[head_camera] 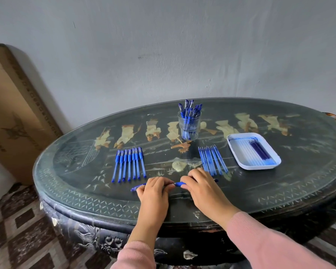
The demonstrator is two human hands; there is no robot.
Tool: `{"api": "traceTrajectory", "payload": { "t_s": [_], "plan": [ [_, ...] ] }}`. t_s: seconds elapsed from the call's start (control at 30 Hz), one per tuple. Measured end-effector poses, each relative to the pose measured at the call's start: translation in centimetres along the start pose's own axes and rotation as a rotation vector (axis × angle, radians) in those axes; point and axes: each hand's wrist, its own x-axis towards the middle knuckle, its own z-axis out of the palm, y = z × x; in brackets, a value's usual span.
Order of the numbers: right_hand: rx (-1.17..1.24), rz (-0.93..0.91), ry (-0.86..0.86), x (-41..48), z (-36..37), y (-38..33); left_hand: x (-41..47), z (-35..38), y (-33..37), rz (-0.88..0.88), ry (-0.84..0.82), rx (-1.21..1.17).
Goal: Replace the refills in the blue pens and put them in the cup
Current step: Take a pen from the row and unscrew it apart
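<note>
A blue pen (179,184) lies crosswise near the table's front, held at both ends. My left hand (153,193) grips its cap end, which sticks out to the left. My right hand (202,188) grips the barrel; the blue grip section and thin tip show between the hands. A row of several capped blue pens (129,165) lies left of centre. Several blue refills (212,160) lie in a row to the right. A clear cup (189,125) at the back holds several blue pens.
A white tray (254,166) with several refills, some pale and some dark blue, sits at the right. The oval dark table (85,199) has a glass top. A large cardboard box (14,113) leans on the wall at the left.
</note>
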Motion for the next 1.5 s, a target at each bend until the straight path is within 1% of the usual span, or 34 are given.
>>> {"api": "traceTrajectory", "payload": {
  "t_s": [0.33, 0.43, 0.57, 0.63, 0.67, 0.73, 0.8, 0.93, 1.03, 1.1, 1.17, 1.27, 1.4, 1.5],
  "plan": [
    [0.000, -0.039, -0.012, -0.1, -0.1, 0.0, -0.1, 0.1, -0.2, 0.001, -0.023, 0.030],
    [0.007, -0.043, -0.003, -0.2, -0.1, 0.0, -0.2, -0.2, 0.0, 0.000, -0.056, 0.044],
    [0.007, -0.010, 0.008, -0.1, -0.2, -0.3, 0.0, -0.9, 0.8, -0.068, -0.107, -0.029],
    [0.003, 0.014, 0.016, -0.1, -0.3, -0.2, -0.1, -1.1, 0.7, -0.119, -0.106, -0.182],
    [0.003, 0.023, 0.018, -0.2, -0.2, -0.2, -0.1, -1.3, 0.5, -0.134, -0.070, -0.274],
    [-0.002, 0.025, 0.023, -0.2, -0.2, -0.2, -0.3, -1.8, 0.0, -0.125, -0.030, -0.378],
    [-0.008, 0.019, 0.019, -0.2, -0.2, -0.3, -0.3, -2.0, -0.1, -0.111, -0.058, -0.373],
    [-0.008, 0.024, 0.002, -0.2, -0.2, -0.3, 0.1, -1.9, 0.2, -0.148, -0.098, -0.306],
    [-0.018, 0.029, 0.003, -0.2, -0.1, -0.3, 0.0, -2.2, 0.5, -0.180, -0.107, -0.354],
    [-0.012, 0.027, 0.011, -0.2, -0.1, -0.3, -0.1, -2.3, 0.4, -0.158, -0.119, -0.397],
    [-0.008, 0.022, 0.008, -0.2, 0.0, -0.3, 0.0, -2.2, 0.0, -0.131, -0.125, -0.379],
    [-0.011, 0.022, 0.001, -0.2, -0.1, -0.3, 0.2, -2.2, 0.3, -0.177, -0.119, -0.326],
    [-0.013, 0.033, 0.004, -0.2, -0.1, -0.3, 0.1, -2.5, 1.0, -0.215, -0.127, -0.403],
    [-0.003, 0.031, -0.001, -0.2, -0.1, -0.3, 0.0, -2.6, 0.5, -0.183, -0.121, -0.434]
  ]
}}
